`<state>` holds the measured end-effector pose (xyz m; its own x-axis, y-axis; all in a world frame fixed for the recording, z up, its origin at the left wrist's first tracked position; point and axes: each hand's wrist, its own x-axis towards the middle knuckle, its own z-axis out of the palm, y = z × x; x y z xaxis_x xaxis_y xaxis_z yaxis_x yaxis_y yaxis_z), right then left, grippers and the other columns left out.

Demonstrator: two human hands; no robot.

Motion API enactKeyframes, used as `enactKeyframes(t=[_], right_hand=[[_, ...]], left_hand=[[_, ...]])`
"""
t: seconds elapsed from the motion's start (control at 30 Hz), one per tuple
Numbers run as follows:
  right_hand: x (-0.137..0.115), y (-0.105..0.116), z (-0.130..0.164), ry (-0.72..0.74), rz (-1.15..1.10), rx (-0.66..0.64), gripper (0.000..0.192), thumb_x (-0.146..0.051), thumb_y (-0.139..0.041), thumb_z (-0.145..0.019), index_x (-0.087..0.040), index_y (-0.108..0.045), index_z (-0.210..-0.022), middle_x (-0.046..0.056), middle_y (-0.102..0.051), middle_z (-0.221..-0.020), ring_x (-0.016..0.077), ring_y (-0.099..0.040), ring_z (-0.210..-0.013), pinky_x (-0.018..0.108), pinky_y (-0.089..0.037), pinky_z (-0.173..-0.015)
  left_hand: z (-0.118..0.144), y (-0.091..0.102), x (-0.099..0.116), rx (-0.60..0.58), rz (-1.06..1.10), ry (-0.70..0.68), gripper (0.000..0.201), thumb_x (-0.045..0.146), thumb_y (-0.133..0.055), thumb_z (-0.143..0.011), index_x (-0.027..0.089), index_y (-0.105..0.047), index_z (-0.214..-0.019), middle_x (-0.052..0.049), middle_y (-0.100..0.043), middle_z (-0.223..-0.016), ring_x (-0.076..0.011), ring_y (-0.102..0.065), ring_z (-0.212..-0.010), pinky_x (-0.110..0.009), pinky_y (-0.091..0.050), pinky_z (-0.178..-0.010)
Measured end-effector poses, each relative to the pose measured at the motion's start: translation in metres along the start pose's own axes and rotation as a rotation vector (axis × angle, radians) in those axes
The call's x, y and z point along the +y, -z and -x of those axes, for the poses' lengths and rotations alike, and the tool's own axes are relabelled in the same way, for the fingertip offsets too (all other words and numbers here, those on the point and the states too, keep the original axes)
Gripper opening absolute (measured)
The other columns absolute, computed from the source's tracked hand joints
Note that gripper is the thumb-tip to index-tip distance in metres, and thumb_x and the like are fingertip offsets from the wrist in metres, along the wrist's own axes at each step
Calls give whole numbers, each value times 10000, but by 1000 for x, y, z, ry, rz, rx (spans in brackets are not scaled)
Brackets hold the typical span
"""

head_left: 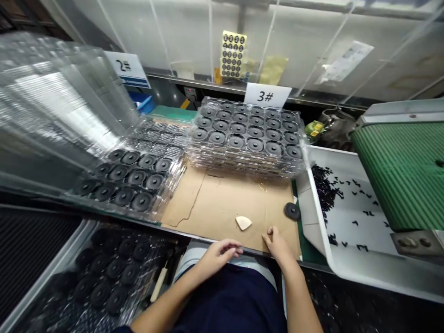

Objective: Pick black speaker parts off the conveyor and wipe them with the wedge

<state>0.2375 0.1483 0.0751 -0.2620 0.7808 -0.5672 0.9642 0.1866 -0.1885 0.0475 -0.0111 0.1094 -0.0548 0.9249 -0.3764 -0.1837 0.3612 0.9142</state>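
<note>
My left hand (222,255) hovers at the front edge of the cardboard sheet (222,199), its fingers loosely bent and apart, holding nothing. On the right part of the cardboard rests my right hand (276,245), thumb and forefinger apart, with nothing visible between them. A small cream-coloured, rounded triangular piece (243,223) lies on the cardboard between and beyond my hands. Further right, a round black part (292,211) with a central hub lies near the cardboard's edge. My curled fingers on the right hand are partly hidden.
A stack of clear trays (243,157) with black round parts stands behind. On the left are a partly filled tray (135,178) and tall stacked clear trays (69,106). A white bin (321,236) with small black pieces and a green conveyor belt (398,171) stand right.
</note>
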Motion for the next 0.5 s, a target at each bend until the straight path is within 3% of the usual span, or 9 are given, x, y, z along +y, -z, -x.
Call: enactKeyframes(t=[0.23,0.5], right_hand=[[-7,9,10,-11,-33,-9,157,-317,-477,-913,-198,-485,-1015,82,-657,-1057,223,-624,-1015,299,-385,-787],[-13,18,16,-36,-50,-27,170,-313,-509,-903,-195,-508,-1026,85,-664,-1050,218,-626,-1028,297,-379,-798]], left_hand=[[-34,9,14,94,46,-7,540,622,-594,-767,145,-637,-1016,-137,-714,-1028,-237,-665,-961,-379,-513,-902],[-23,-3,21,115,54,57,520,613,-630,-745,148,-667,-976,-125,-737,-970,-239,-690,-880,-393,-545,-866]])
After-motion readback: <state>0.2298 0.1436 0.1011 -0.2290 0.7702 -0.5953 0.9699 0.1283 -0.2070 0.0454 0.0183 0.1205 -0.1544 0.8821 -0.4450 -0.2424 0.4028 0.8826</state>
